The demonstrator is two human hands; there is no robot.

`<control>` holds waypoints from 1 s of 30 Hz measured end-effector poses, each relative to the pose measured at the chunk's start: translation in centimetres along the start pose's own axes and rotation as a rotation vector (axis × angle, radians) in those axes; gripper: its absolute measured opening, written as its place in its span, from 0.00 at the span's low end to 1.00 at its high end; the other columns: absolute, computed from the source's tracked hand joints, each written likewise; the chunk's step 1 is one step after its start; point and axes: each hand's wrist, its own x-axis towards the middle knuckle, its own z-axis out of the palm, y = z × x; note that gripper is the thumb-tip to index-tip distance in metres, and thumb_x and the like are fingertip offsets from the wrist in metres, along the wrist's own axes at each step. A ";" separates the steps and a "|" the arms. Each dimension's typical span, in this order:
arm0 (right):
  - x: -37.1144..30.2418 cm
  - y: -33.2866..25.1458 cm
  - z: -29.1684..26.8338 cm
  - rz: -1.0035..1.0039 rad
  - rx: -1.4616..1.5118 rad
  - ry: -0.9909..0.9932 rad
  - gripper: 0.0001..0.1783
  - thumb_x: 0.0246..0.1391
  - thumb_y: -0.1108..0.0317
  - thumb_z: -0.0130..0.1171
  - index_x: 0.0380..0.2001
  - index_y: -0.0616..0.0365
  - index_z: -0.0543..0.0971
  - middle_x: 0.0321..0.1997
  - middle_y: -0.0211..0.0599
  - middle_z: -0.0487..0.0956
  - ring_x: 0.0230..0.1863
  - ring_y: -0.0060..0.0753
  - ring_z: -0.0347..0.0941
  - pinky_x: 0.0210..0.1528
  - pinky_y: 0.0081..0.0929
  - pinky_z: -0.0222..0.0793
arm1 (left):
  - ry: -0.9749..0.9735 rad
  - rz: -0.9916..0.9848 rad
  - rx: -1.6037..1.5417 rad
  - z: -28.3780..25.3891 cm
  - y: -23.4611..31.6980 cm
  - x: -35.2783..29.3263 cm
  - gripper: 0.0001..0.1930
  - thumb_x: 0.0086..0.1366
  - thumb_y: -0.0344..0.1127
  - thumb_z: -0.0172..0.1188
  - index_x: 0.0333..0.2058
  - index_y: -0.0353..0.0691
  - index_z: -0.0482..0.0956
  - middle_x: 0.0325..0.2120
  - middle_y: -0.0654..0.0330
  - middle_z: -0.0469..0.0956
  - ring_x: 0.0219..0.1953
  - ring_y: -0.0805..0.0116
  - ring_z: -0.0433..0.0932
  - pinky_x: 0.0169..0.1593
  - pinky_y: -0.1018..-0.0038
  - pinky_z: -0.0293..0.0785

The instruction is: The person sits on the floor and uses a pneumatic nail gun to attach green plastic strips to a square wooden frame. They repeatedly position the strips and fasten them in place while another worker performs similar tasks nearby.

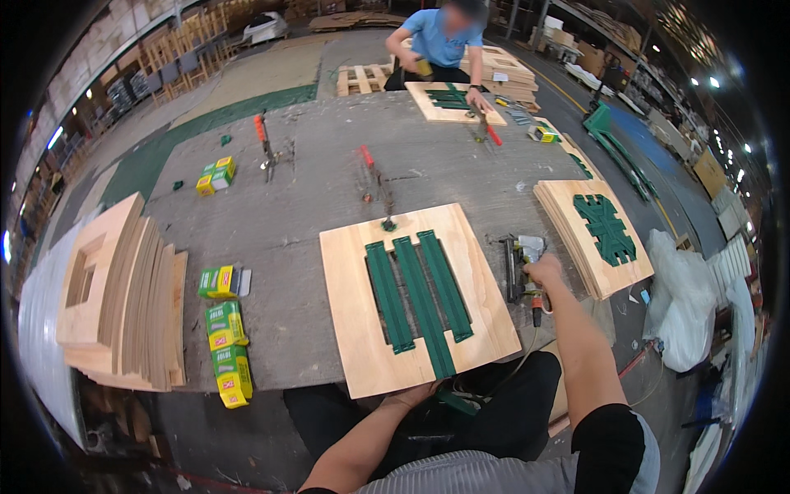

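In front of me lies a square light wooden panel (341, 317) with a cut-out. Three dark green webbing straps (421, 292) run lengthwise over it, the middle one reaching the near edge. My left hand (409, 395) is at that near edge, its fingers hidden beneath the panel. A loose green strap end (457, 402) hangs below, close to it. To the panel's right, my right hand (543, 270) is closed round the handle of a pneumatic staple gun (527, 251), which rests on the table with its hose trailing toward me. A red-handled toggle clamp (374, 181) stands at the panel's far edge.
Cut-out wooden panels (123, 305) are stacked at left, beside green-yellow boxes (229, 354). At right, a panel stack (601, 239) bears interwoven green straps. Another toggle clamp (264, 148) stands farther off. Across the table (280, 329), a co-worker (444, 41) handles a strapped panel (453, 100).
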 end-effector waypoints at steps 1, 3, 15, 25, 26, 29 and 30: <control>0.2 0.6 -0.4 0.009 0.204 -0.019 0.24 0.43 0.64 0.76 0.42 0.66 0.83 0.43 0.53 0.84 0.44 0.49 0.84 0.43 0.42 0.80 | 0.031 0.033 -0.015 0.9 -0.2 -0.1 0.31 0.73 0.62 0.49 0.69 0.56 0.67 0.70 0.54 0.65 0.69 0.44 0.65 0.70 0.45 0.62; -0.1 1.3 -1.7 0.021 0.604 -0.048 0.21 0.43 0.72 0.72 0.43 0.62 0.81 0.34 0.45 0.83 0.32 0.43 0.82 0.31 0.41 0.79 | 0.177 0.071 -0.078 3.5 -0.6 0.6 0.29 0.73 0.60 0.50 0.67 0.57 0.69 0.69 0.53 0.66 0.69 0.43 0.66 0.69 0.45 0.63; -18.0 -4.3 -8.7 -0.095 1.117 -0.286 0.21 0.57 0.56 0.73 0.41 0.56 0.74 0.24 0.29 0.74 0.16 0.27 0.72 0.19 0.32 0.70 | 0.080 -0.027 -0.145 0.7 -0.5 0.3 0.27 0.73 0.60 0.48 0.65 0.57 0.71 0.68 0.58 0.68 0.68 0.49 0.68 0.69 0.49 0.64; -27.5 -4.6 -0.3 -0.159 0.813 -0.725 0.14 0.61 0.71 0.65 0.48 0.62 0.77 0.32 0.30 0.78 0.21 0.20 0.73 0.21 0.24 0.70 | 0.037 -0.109 -0.264 -1.6 -0.2 0.2 0.24 0.72 0.59 0.46 0.57 0.54 0.75 0.58 0.57 0.77 0.60 0.50 0.75 0.64 0.49 0.69; -27.6 -4.6 -0.1 -0.168 0.805 -0.730 0.15 0.61 0.71 0.65 0.48 0.62 0.76 0.32 0.30 0.78 0.21 0.20 0.73 0.21 0.23 0.70 | 0.094 -0.097 -0.253 -1.8 -0.1 0.1 0.24 0.71 0.58 0.46 0.56 0.53 0.76 0.56 0.57 0.78 0.59 0.50 0.75 0.63 0.49 0.69; -27.7 -4.9 0.0 -0.207 0.773 -0.717 0.16 0.61 0.71 0.65 0.49 0.64 0.75 0.33 0.31 0.78 0.21 0.20 0.73 0.21 0.23 0.69 | 0.171 -0.078 -0.241 -1.3 -0.2 0.1 0.22 0.71 0.57 0.47 0.53 0.53 0.77 0.53 0.57 0.79 0.56 0.51 0.77 0.60 0.49 0.71; -27.7 -4.9 0.1 -0.210 0.765 -0.711 0.16 0.61 0.71 0.66 0.49 0.64 0.75 0.33 0.31 0.78 0.21 0.20 0.73 0.21 0.23 0.69 | 0.128 -0.078 -0.255 -1.8 -0.3 0.2 0.22 0.70 0.57 0.47 0.52 0.52 0.78 0.52 0.58 0.80 0.55 0.51 0.78 0.60 0.49 0.72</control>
